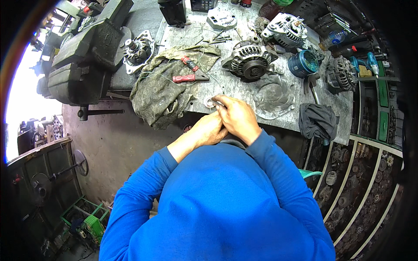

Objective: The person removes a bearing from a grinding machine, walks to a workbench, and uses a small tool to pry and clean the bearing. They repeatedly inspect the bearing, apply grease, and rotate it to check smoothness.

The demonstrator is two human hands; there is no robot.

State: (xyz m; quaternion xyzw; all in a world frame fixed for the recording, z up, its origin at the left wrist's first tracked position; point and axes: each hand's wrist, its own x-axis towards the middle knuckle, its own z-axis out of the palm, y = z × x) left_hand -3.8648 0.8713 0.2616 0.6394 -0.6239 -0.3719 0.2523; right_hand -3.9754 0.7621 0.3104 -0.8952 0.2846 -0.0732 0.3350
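At the front edge of the workbench (203, 92), my right hand (238, 118) is closed, with its fingertips at a small pale ring (209, 103) that looks pinched between them. My left hand (205, 130) is pressed up against the underside of the right one; its fingers are hidden there. Left of the hands, a crumpled olive cloth (152, 98) drapes over the edge. On it rest red-handled pliers (185, 78) and a red-and-black tool (190, 64). Beyond the hands stands an alternator (249, 61) with its pulley facing me.
A vise (82, 65) fills the left side. Toward the right are a blue tub (302, 63), a hammer (313, 88), a dark cloth (318, 121), another alternator (342, 74) and a teal power tool (372, 65). Several bolts (219, 39) lie farther back. Shelves of parts (348, 187) stand lower right.
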